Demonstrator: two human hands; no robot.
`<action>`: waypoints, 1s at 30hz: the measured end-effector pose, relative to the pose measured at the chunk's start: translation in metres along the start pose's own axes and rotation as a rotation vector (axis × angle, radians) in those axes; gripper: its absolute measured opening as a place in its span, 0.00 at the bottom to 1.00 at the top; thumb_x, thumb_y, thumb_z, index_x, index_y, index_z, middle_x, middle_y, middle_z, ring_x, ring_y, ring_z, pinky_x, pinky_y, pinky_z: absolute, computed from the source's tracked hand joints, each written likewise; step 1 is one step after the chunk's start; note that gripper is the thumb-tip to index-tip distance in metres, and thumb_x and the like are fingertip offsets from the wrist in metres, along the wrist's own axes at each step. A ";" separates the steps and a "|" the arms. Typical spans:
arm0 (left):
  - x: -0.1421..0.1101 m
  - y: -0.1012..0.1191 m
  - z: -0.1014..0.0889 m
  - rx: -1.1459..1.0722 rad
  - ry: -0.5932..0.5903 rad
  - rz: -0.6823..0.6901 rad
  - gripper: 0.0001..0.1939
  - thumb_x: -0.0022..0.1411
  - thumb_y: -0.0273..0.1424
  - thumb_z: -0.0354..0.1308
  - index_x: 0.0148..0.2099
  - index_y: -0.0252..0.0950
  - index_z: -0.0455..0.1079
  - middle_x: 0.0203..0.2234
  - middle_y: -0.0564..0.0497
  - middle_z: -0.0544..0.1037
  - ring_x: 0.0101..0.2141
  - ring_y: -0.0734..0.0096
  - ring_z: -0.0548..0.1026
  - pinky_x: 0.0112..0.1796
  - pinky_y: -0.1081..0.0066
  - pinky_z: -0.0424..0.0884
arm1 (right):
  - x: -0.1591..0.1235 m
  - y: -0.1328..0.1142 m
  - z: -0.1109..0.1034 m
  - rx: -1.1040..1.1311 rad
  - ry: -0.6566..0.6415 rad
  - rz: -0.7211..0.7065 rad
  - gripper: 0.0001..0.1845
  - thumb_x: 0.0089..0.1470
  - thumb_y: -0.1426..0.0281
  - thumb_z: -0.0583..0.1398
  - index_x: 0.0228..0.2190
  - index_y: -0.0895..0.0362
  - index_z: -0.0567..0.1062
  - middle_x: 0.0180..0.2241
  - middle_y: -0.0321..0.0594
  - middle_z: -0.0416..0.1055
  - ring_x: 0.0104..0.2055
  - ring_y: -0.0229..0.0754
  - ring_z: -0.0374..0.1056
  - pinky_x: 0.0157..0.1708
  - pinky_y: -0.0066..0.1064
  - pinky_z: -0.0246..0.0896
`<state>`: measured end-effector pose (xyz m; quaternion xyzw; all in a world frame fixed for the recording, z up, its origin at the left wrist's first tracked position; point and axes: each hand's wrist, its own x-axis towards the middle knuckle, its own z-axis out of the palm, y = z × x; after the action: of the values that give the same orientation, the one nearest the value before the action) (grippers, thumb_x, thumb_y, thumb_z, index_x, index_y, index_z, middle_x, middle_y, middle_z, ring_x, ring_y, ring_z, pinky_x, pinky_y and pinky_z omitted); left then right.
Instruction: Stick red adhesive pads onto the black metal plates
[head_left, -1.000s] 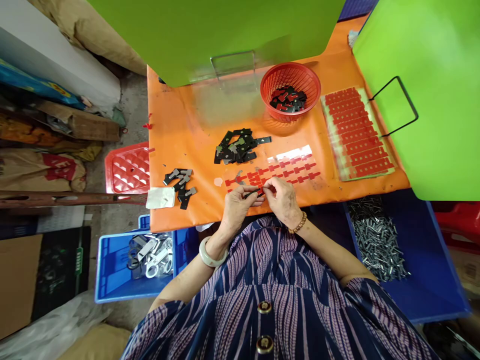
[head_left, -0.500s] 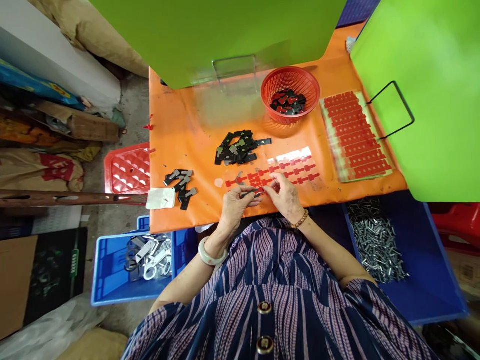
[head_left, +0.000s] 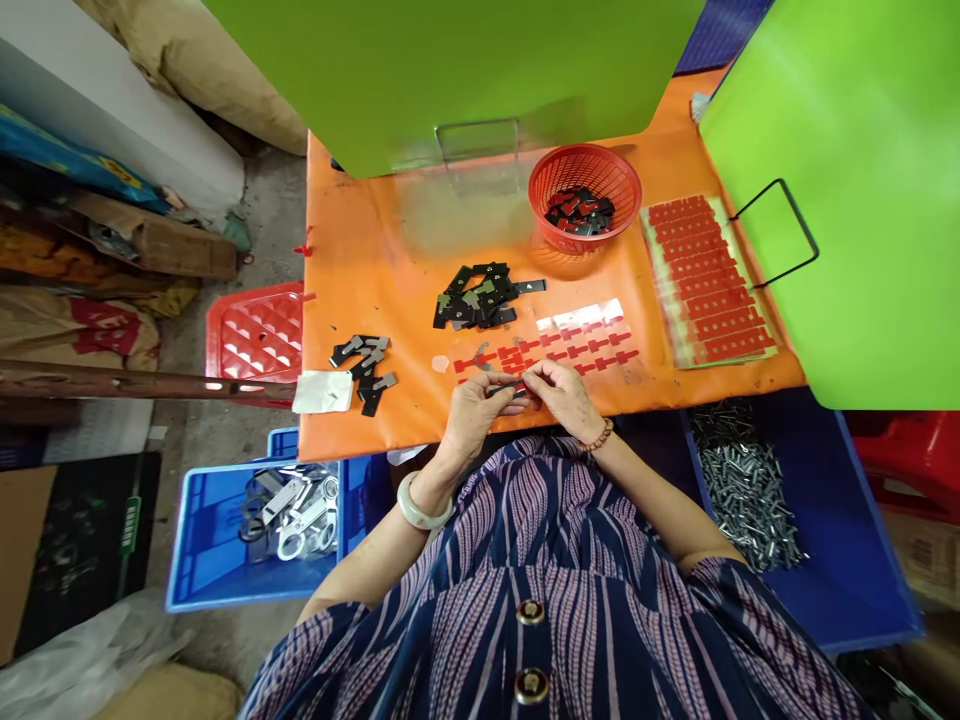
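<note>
Between finger and thumb my left hand [head_left: 474,412] pinches a small black plate [head_left: 507,390], mostly covered by the fingers. My right hand [head_left: 564,396] is closed at that plate's right end; its fingertips press there, and a bit of red shows beside them. Both hands are over the near edge of a clear sheet bearing rows of red T-shaped stickers [head_left: 577,352]. Beyond them lies a pile of black plates [head_left: 480,298], some with metal faces. A smaller group of black and grey plates [head_left: 366,372] is left of my left hand.
A red basket [head_left: 536,200] holds black and red pieces. Stacked red sticker sheets [head_left: 697,280] lie at the right, by a green panel [head_left: 862,200] with a wire handle. Another green panel [head_left: 450,70] stands behind. Blue bins [head_left: 217,580] with metal parts flank the orange table [head_left: 360,240].
My right hand has come in against the black plate, its fingertips now closed at the plate's right end. My left hand keeps its hold. The camera view has shifted slightly.
</note>
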<state>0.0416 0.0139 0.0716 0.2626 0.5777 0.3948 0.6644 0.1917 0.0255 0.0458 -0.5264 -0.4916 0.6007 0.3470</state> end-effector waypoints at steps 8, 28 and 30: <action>0.003 -0.002 -0.002 -0.046 -0.046 -0.010 0.08 0.54 0.24 0.63 0.38 0.30 0.71 0.25 0.47 0.82 0.26 0.71 0.81 0.33 0.74 0.77 | 0.003 0.008 -0.003 0.121 -0.032 0.038 0.14 0.54 0.57 0.60 0.27 0.55 0.72 0.23 0.34 0.71 0.23 0.36 0.66 0.28 0.29 0.63; 0.021 -0.015 -0.013 -0.102 -0.177 -0.001 0.14 0.50 0.26 0.66 0.40 0.32 0.69 0.16 0.57 0.73 0.15 0.78 0.70 0.20 0.77 0.65 | 0.005 0.004 -0.009 0.070 -0.133 0.103 0.14 0.49 0.56 0.64 0.28 0.54 0.73 0.24 0.33 0.71 0.24 0.36 0.65 0.28 0.31 0.65; 0.023 -0.016 -0.016 -0.114 -0.193 -0.010 0.14 0.51 0.26 0.65 0.41 0.32 0.69 0.16 0.56 0.74 0.16 0.76 0.71 0.21 0.77 0.66 | 0.010 0.004 -0.011 0.062 -0.154 0.114 0.15 0.48 0.56 0.64 0.28 0.55 0.73 0.23 0.33 0.71 0.23 0.36 0.65 0.27 0.31 0.65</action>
<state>0.0300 0.0225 0.0422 0.2584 0.4890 0.3968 0.7326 0.2009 0.0358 0.0395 -0.4946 -0.4676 0.6730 0.2896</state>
